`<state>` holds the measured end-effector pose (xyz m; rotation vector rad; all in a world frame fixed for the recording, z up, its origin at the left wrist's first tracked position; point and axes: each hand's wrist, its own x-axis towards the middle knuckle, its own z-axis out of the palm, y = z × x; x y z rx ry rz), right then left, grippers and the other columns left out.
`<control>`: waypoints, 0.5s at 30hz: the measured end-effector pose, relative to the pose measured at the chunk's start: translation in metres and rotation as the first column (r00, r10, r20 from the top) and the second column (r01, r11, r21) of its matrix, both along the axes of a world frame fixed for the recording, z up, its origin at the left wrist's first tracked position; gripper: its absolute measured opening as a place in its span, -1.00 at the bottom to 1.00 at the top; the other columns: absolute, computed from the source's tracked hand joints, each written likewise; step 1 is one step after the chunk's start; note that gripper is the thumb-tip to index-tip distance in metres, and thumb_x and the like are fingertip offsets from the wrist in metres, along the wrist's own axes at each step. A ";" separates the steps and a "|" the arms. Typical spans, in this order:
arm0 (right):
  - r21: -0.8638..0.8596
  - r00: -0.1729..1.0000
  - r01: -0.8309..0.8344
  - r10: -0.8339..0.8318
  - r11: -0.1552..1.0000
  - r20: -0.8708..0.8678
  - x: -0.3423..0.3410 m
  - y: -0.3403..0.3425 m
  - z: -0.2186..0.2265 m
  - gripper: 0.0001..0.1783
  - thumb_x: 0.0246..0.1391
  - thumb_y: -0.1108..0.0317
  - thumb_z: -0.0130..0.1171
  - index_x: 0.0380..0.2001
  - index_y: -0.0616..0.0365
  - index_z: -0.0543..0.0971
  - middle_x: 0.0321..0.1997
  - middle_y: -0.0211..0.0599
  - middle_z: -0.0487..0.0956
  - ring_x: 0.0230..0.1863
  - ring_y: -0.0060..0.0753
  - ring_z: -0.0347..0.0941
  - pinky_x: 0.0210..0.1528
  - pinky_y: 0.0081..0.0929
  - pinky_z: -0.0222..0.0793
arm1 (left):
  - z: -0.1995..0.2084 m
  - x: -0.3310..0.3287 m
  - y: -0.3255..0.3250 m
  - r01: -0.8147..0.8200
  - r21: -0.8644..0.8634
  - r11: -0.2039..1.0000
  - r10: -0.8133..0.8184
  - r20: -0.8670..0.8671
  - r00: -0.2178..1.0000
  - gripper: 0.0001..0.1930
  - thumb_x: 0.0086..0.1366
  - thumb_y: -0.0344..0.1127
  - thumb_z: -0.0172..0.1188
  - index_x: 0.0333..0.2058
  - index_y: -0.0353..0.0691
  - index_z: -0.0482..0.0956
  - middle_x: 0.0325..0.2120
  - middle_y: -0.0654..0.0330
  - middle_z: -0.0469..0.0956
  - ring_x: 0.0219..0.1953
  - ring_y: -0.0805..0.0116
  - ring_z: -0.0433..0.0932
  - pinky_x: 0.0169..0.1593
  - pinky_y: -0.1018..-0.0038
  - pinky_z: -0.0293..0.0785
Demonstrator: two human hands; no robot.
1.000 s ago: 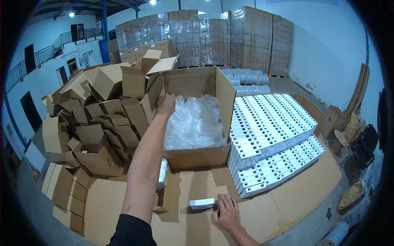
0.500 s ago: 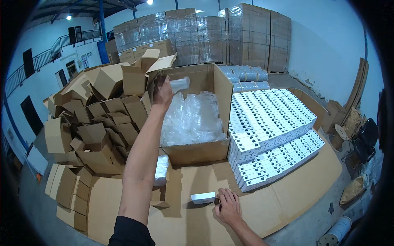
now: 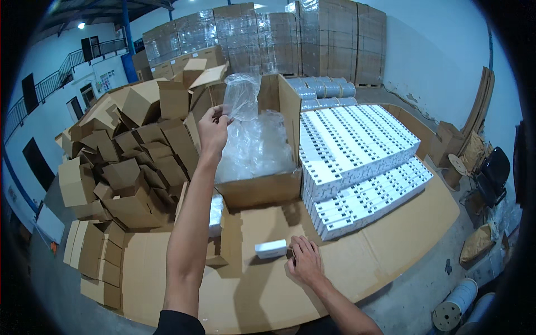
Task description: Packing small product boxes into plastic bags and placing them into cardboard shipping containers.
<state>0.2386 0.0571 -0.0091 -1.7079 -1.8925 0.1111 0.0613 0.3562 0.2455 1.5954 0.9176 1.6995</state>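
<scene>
My left hand (image 3: 213, 129) is raised over the front left of a big open carton (image 3: 259, 195), pinching a clear plastic bag (image 3: 243, 96) that stands up from the fingers. A heap of similar clear bags (image 3: 265, 146) fills the carton. On the cardboard-covered table my right hand (image 3: 306, 259) rests with curled fingers beside the right end of a small white box (image 3: 271, 249). Whether those fingers hold anything is hidden. Left of the white box stands an open narrow carton (image 3: 222, 245) with white packed items (image 3: 215, 215) inside, partly behind my left forearm.
Stacked long white boxes (image 3: 357, 145) rise at the right of the table. Open brown cartons (image 3: 131, 192) pile up on the left, with folded cartons (image 3: 92, 265) at the near left. Wrapped pallets (image 3: 329, 39) and cable reels (image 3: 329, 87) stand behind; a black chair (image 3: 496, 176) is far right.
The bag in my left hand has opened out upward from a bunched, blurred shape. My right hand stays beside the white box. The whole view has shifted slightly.
</scene>
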 end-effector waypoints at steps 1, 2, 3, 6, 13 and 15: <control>0.018 1.000 -0.004 0.004 1.000 -0.027 0.001 0.001 -0.003 -0.48 -0.04 0.27 0.20 0.03 0.19 0.47 0.26 -0.09 0.41 0.38 -0.07 0.22 0.46 -0.02 0.02 | -0.006 0.001 -0.022 0.105 0.030 0.994 -0.107 0.108 0.988 -0.76 0.40 -0.52 0.05 -0.02 -0.46 0.55 -0.15 0.09 0.60 -0.14 0.37 0.61 -0.01 0.41 0.62; 0.041 0.999 -0.013 0.014 0.999 -0.040 0.005 0.000 -0.004 -0.56 -0.03 0.33 0.19 -0.02 0.18 0.48 0.23 -0.06 0.43 0.35 -0.04 0.26 0.42 -0.03 0.07 | -0.011 0.002 -0.048 0.114 0.006 0.993 -0.114 0.106 0.988 -0.76 0.40 -0.52 0.05 -0.02 -0.46 0.55 -0.15 0.09 0.60 -0.14 0.37 0.61 -0.01 0.41 0.62; 0.017 0.999 -0.007 0.008 1.000 -0.045 0.007 0.002 -0.003 -0.56 -0.03 0.33 0.19 -0.02 0.18 0.48 0.23 -0.06 0.43 0.35 -0.04 0.26 0.42 -0.03 0.07 | -0.016 0.000 -0.075 0.169 -0.013 0.986 -0.165 0.145 0.976 -0.75 0.40 -0.53 0.05 0.00 -0.49 0.51 -0.12 0.09 0.54 -0.10 0.39 0.57 0.05 0.40 0.61; 0.038 0.905 0.028 -0.009 0.999 -0.426 0.017 0.003 -0.014 -0.72 0.07 0.42 0.11 -0.12 0.23 0.51 0.00 -0.09 0.57 0.04 -0.04 0.50 0.09 -0.17 0.39 | -0.052 -0.009 -0.152 0.235 -0.087 0.968 -0.211 0.225 0.951 -0.73 0.40 -0.54 0.05 0.03 -0.52 0.46 -0.08 0.11 0.47 -0.04 0.39 0.52 0.13 0.39 0.58; 0.052 0.281 -0.139 0.090 0.989 -0.955 0.008 -0.031 0.040 -0.70 0.31 0.28 0.04 -0.05 0.28 0.51 -0.25 -0.30 0.61 -0.23 -0.58 0.50 -0.17 -0.52 0.43 | -0.193 -0.034 -0.316 0.218 -0.401 0.890 -0.056 0.377 0.924 -0.74 0.44 -0.50 0.04 0.05 -0.46 0.44 -0.06 0.14 0.52 -0.05 0.42 0.54 0.12 0.41 0.55; 0.068 0.205 -0.200 0.109 0.977 -0.973 -0.007 -0.049 0.051 -0.67 0.27 0.28 0.14 -0.03 0.30 0.51 -0.29 -0.34 0.60 -0.30 -0.61 0.49 -0.23 -0.58 0.43 | -0.219 -0.037 -0.346 0.252 -0.485 0.837 -0.049 0.393 0.918 -0.74 0.44 -0.49 0.05 0.05 -0.45 0.45 -0.07 0.15 0.53 -0.05 0.43 0.54 0.10 0.43 0.55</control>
